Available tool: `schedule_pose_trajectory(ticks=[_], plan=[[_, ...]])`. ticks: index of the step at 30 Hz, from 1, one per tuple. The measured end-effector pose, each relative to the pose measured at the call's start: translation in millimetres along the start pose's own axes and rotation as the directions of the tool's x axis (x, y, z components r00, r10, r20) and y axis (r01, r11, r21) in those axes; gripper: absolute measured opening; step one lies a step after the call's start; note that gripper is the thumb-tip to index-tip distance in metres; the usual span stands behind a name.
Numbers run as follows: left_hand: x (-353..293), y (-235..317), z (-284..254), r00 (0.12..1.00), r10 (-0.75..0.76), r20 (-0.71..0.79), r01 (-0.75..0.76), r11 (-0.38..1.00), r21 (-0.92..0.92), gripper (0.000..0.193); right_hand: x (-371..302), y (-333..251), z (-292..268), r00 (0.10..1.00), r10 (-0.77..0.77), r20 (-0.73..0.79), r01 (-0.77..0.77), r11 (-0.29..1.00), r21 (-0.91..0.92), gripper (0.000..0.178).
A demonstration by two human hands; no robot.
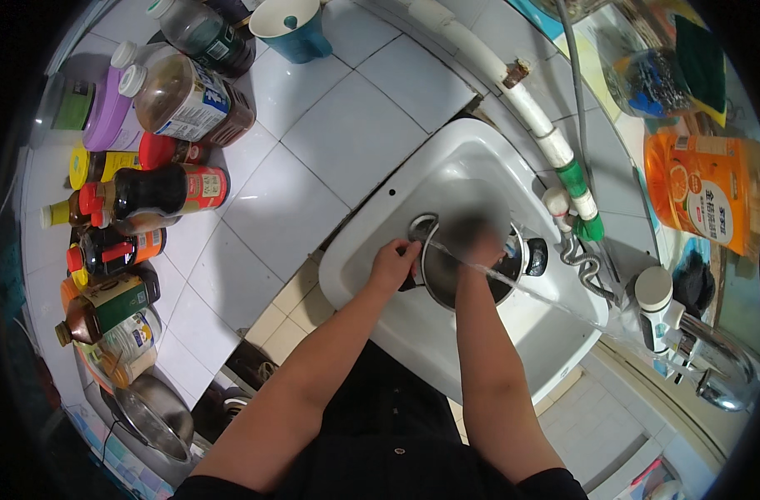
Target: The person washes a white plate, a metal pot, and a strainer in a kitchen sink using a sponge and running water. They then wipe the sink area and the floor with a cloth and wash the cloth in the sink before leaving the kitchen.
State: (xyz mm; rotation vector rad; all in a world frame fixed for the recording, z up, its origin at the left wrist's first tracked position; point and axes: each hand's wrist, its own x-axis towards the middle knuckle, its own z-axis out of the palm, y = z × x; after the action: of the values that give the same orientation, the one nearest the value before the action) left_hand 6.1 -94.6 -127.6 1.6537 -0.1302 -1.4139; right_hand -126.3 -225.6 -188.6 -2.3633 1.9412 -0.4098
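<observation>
A round metal pot (428,271) with black side handles sits in the white sink (355,258). My left hand (394,265) is closed at the pot's left side, around its black handle. The opposite handle (537,257) is free, toward the sink's right rim. Over the inside of the pot is my right hand (481,250), its fingers hidden by a dark blurred patch, so what they hold does not show. A thin stream of water (546,302) runs from the faucet (705,350) on the right across to the pot, passing over my right wrist.
Tiled counter (313,142) lies left of the sink, with several sauce bottles (150,192) along its far left and a teal cup (292,32) at the back. A metal bowl (159,417) stands lower left. White pipe (555,150) and an orange container (701,192) are at right.
</observation>
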Motion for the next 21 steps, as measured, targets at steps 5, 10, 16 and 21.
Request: schedule_pose_trajectory(ticks=[5, 10, 16, 21], plan=[[1.4, 2.7, 2.6, 0.999, 0.037, -0.008, -0.036, 0.997, 0.064, 0.029, -22.0, 0.6, 17.2, 0.912, -0.194, 0.361, 0.219, 0.975, -0.029, 0.029], [0.2, 5.2, 1.6, 0.998, 0.056, -0.009, -0.055, 0.993, 0.101, 0.029, -27.7, -3.9, -33.6, 0.747, -0.394, 0.536, 0.358, 0.917, 0.175, 0.03], [-1.0, 8.5, 3.2, 0.999, 0.043, -0.033, -0.038, 0.991, 0.131, 0.03, -41.4, 2.0, -39.8, 0.567, -0.651, 0.505, 0.538, 0.757, 0.371, 0.031], [1.4, 4.6, 4.2, 0.995, 0.082, -0.057, -0.072, 0.984, 0.164, 0.03, 45.3, -25.5, -71.4, 0.315, -0.507, 0.802, 0.725, 0.674, 0.141, 0.029]])
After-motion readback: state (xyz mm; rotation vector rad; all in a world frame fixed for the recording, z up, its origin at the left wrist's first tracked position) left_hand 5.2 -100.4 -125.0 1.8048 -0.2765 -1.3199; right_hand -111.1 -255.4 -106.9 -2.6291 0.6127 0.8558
